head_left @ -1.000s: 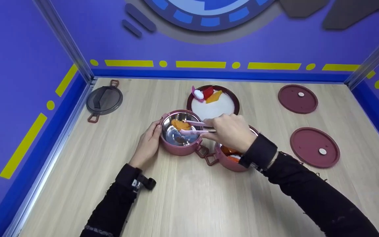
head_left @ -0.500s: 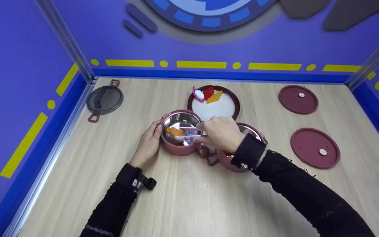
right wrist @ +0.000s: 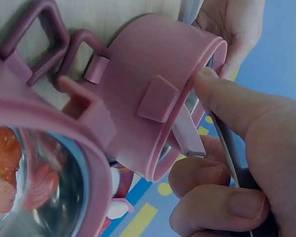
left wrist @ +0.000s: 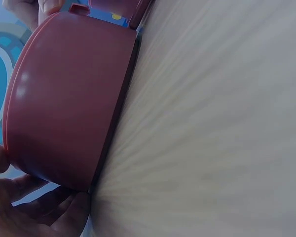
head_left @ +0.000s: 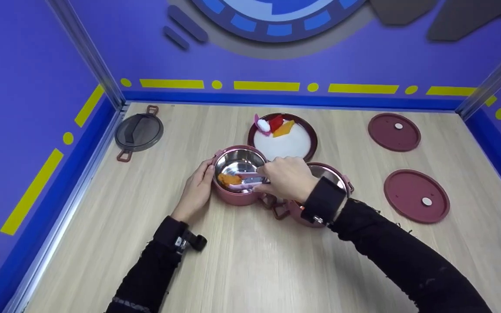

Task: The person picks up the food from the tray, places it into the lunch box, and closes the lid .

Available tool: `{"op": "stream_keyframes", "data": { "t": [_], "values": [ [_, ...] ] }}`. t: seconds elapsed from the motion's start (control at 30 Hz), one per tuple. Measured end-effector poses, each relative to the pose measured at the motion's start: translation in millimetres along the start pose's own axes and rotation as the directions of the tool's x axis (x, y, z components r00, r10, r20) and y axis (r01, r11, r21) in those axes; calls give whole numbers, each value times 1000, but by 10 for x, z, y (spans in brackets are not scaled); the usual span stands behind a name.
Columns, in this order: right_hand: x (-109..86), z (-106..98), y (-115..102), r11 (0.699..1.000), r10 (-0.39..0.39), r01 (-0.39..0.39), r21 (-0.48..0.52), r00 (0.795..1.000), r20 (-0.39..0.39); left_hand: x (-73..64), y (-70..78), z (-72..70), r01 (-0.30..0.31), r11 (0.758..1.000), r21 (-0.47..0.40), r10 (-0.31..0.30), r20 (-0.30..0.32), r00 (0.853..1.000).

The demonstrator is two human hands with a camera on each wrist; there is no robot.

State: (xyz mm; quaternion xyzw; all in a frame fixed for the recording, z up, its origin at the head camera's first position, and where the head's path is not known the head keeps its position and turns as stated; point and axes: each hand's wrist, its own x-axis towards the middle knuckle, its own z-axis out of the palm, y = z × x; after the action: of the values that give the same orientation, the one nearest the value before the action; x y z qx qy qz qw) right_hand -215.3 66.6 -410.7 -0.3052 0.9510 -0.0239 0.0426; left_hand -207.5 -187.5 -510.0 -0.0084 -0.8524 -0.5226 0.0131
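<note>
My left hand (head_left: pixel 196 189) holds the left side of a pink metal-lined pot (head_left: pixel 238 200). In the left wrist view its thumb is at the rim and its fingers curl in near the base of the pot (left wrist: pixel 69 94). My right hand (head_left: pixel 292 178) grips tongs with pink tips (head_left: pixel 248 186), which reach down inside this pot. An orange, crumbed piece like fried chicken (head_left: pixel 228 180) lies between or right at the tips, low in the pot's front left. In the right wrist view, thumb and fingers pinch the tongs (right wrist: pixel 187 133) just over the rim.
A second pink pot (head_left: pixel 298 214) with orange-red food stands to the right, partly under my right wrist. Behind is a dark-rimmed white plate (head_left: pixel 283 148) with red, yellow and white pieces. Two maroon lids (head_left: pixel 394 131) lie at right, a grey lid (head_left: pixel 139 131) at far left.
My right hand has shifted left and nearer with the tongs, taking the orange piece from the pot's upper middle to its front left. The left hand has stayed on the pot.
</note>
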Motion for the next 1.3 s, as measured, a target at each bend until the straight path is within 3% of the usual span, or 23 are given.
{"op": "stream_keyframes", "data": {
  "t": [1.3],
  "values": [
    [-12, -60, -11, 998, -6, 7, 57, 1000, -16, -7, 1, -7, -17, 1000, -6, 17, -1, 1000]
  ]
}}
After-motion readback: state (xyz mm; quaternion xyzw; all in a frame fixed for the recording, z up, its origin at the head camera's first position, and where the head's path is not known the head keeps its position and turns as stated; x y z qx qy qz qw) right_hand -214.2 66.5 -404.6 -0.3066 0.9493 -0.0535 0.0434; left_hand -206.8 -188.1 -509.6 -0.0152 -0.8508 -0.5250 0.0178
